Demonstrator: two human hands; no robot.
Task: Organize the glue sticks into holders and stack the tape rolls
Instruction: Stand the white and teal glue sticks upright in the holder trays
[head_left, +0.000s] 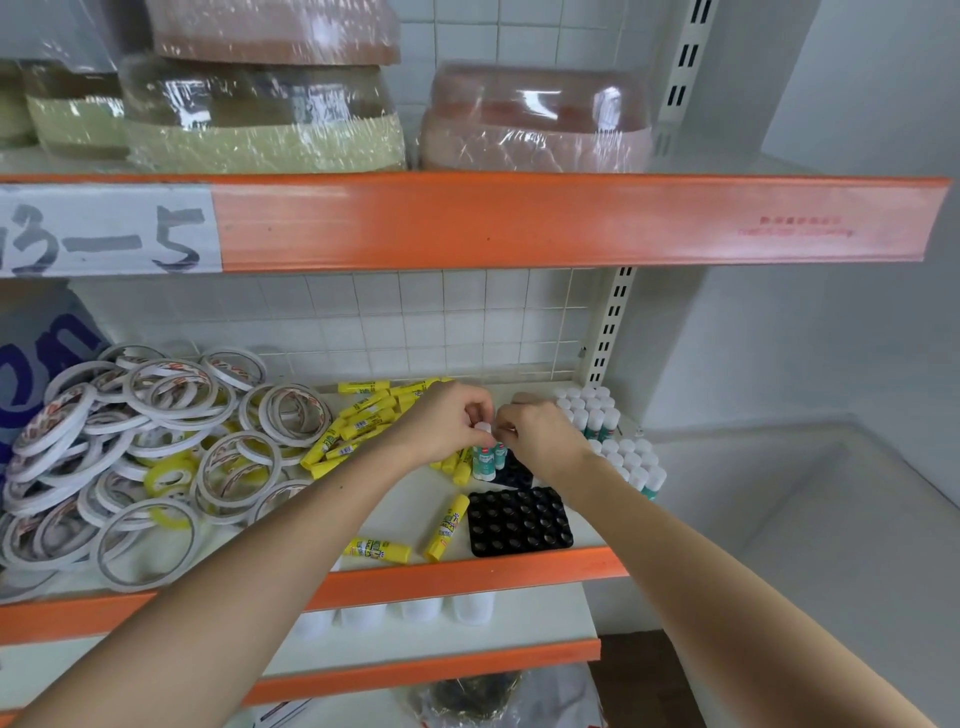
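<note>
On the middle shelf my left hand (448, 422) and my right hand (537, 434) meet over a black holder (514, 474). Both pinch the white caps of green-and-white glue sticks (484, 460) that stand upright in that holder. A second black holder (521, 522) with empty round sockets lies nearer the shelf's front edge. Yellow glue sticks (358, 421) lie loose in a heap behind my left hand, and two more yellow sticks (445, 527) lie near the front. A pile of white tape rolls (156, 447) covers the shelf's left part.
Filled holders of white-capped glue sticks (592, 413) stand at the right end of the shelf by the upright post (613, 322). An orange shelf lip (467, 577) runs along the front. Wrapped tape bundles (260, 119) sit on the shelf above.
</note>
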